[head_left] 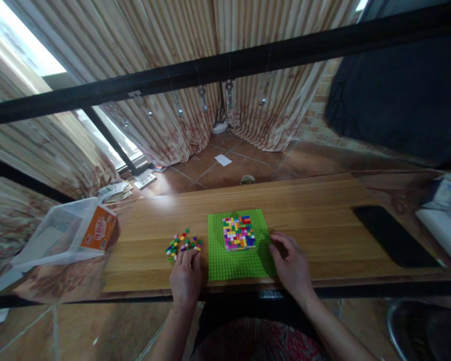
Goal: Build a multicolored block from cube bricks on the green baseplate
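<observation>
A green studded baseplate (pixel 219 265) lies on the wooden board, and a square block of many-coloured small building bricks (pixel 239 233) is built up on it. To the left of the plate is a loose pile of small bricks (pixel 180 243). My left hand (pixel 186 276) is at the near side of this pile, fingers bent down and together among the bricks; what they pinch, if anything, is hidden. Beside the plate's right edge rests my right hand (pixel 291 263), its thumb and curved fingers apart with no brick visible between them.
A clear plastic bin (pixel 69 225) with an orange label stands at the left. On the right lies a black flat slab (pixel 396 235). A black metal bar (pixel 210 70) crosses above the far side, with hanging pendants. The wooden board (pixel 323 210) ends at a dark front edge.
</observation>
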`<state>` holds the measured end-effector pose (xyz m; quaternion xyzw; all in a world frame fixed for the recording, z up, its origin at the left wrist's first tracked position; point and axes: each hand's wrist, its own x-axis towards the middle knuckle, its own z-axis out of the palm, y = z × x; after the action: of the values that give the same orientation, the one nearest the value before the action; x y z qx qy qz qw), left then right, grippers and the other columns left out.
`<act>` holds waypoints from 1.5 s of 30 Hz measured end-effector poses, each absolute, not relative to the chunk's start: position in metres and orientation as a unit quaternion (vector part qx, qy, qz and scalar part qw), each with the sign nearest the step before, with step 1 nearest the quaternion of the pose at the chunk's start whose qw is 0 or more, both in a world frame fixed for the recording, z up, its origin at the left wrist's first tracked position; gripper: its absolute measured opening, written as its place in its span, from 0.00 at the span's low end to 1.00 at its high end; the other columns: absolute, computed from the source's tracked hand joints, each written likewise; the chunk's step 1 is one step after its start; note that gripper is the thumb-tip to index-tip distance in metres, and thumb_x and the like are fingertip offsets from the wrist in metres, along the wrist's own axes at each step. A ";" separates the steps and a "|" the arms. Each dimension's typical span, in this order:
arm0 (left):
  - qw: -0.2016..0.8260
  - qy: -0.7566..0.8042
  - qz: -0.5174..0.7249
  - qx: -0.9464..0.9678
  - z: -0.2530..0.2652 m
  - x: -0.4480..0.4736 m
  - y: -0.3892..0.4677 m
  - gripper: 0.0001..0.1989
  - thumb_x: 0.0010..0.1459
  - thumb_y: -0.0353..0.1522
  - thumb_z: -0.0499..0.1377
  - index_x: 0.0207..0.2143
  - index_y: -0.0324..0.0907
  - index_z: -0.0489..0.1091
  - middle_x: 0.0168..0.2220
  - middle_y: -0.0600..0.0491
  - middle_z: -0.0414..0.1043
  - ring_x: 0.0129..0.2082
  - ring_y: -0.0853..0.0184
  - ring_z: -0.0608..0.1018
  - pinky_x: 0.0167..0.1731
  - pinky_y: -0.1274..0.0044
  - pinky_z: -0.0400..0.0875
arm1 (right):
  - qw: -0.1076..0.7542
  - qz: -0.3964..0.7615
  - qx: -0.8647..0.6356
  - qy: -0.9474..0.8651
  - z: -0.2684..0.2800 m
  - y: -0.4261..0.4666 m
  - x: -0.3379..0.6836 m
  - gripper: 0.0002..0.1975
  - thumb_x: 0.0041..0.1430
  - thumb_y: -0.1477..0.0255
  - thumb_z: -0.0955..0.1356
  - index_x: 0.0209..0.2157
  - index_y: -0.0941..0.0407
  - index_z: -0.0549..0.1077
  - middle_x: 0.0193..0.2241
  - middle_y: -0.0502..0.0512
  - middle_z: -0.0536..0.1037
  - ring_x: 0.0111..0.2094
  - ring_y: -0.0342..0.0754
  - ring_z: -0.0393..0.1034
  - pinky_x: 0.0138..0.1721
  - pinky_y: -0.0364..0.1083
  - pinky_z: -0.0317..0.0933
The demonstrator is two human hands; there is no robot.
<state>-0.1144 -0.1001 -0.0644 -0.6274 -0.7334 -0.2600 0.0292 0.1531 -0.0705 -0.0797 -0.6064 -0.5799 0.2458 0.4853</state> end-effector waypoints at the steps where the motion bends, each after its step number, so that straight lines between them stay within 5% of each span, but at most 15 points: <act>1: 0.018 -0.731 -0.261 -0.631 -0.063 -0.115 -0.101 0.09 0.63 0.33 0.52 0.36 0.43 0.71 0.36 0.50 0.75 0.36 0.65 0.77 0.35 0.77 0.68 | 0.484 0.242 -0.606 -0.583 -0.079 -0.071 0.153 0.14 0.60 0.61 0.64 0.42 0.53 0.73 0.46 0.60 0.75 0.49 0.54 0.68 0.54 0.59 0.60; 16: -0.070 -0.762 -0.192 -0.615 -0.046 -0.114 -0.102 0.09 0.63 0.27 0.48 0.35 0.43 0.68 0.40 0.48 0.71 0.37 0.64 0.75 0.32 0.75 0.68 | 0.468 0.225 -0.610 -0.599 -0.079 -0.071 0.153 0.13 0.61 0.61 0.64 0.41 0.54 0.73 0.46 0.60 0.74 0.49 0.54 0.69 0.53 0.58 0.60; 21: -0.057 -0.734 -0.272 -0.620 -0.042 -0.108 -0.106 0.08 0.63 0.28 0.48 0.35 0.43 0.67 0.38 0.48 0.71 0.39 0.63 0.76 0.36 0.75 0.70 | 0.464 0.217 -0.610 -0.604 -0.078 -0.072 0.151 0.13 0.61 0.62 0.63 0.41 0.54 0.73 0.47 0.60 0.74 0.49 0.53 0.69 0.53 0.58 0.60; 25: -0.141 -0.691 -0.324 -0.630 -0.028 -0.085 -0.108 0.06 0.63 0.31 0.51 0.36 0.43 0.68 0.31 0.53 0.73 0.31 0.67 0.76 0.33 0.77 0.70 | 0.455 0.214 -0.616 -0.606 -0.078 -0.072 0.150 0.12 0.61 0.63 0.64 0.41 0.54 0.73 0.47 0.60 0.74 0.49 0.53 0.69 0.53 0.57 0.60; 45: -0.180 -0.584 -0.414 -0.674 -0.020 -0.031 -0.086 0.10 0.62 0.26 0.53 0.42 0.42 0.72 0.39 0.49 0.75 0.41 0.67 0.78 0.42 0.75 0.74 | 0.449 0.206 -0.609 -0.621 -0.078 -0.073 0.148 0.11 0.62 0.66 0.63 0.42 0.55 0.73 0.47 0.61 0.75 0.49 0.53 0.69 0.53 0.57 0.62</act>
<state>-0.0313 -0.0859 -0.0199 -0.6745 -0.5841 -0.4143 -0.1797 0.1480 -0.0729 -0.0780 -0.6086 -0.6208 0.2057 0.4494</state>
